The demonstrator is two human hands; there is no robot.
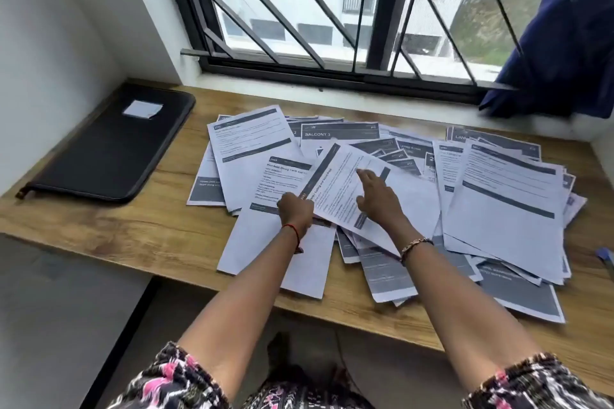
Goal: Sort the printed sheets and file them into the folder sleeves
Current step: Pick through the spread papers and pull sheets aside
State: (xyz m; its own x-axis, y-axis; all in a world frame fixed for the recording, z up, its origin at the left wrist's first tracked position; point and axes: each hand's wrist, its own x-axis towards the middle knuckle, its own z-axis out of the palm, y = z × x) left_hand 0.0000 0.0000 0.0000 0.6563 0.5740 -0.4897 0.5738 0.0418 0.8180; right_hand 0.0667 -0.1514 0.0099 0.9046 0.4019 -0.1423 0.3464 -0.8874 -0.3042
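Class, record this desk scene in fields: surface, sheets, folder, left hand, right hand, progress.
surface: light wooden desk
sheets: white printed sheets with dark bands, in a loose overlapping spread
folder: black zipped folder, closed, left of the sheets
left hand: grips the tilted sheet by its edge
right hand: flat on that sheet, fingers straight
progress: nothing filed yet

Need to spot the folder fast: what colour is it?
The folder is black, with a small white label on top; the head view shows it best.

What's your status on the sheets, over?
Left hand grips tilted sheet; right hand flat on it. Folder closed, far left. Pile unsorted, nothing blocking.
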